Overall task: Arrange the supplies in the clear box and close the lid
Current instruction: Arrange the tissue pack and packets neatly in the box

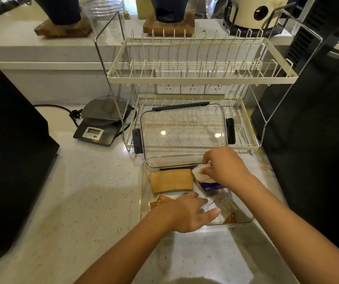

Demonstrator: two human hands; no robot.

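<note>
Clear box (144,201) on table (82,191), lid (183,128) off, leaning in rack (246,144); right hand (224,169) pinching white packet (200,174), left hand (189,212) flat on sachets; best tucked beside brown sleeve (171,180), kept low for lid

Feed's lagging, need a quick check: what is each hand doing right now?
Left hand: open, fingers straight, resting on the supplies in the clear box.
Right hand: closed, pinching a white packet over the box.
</note>
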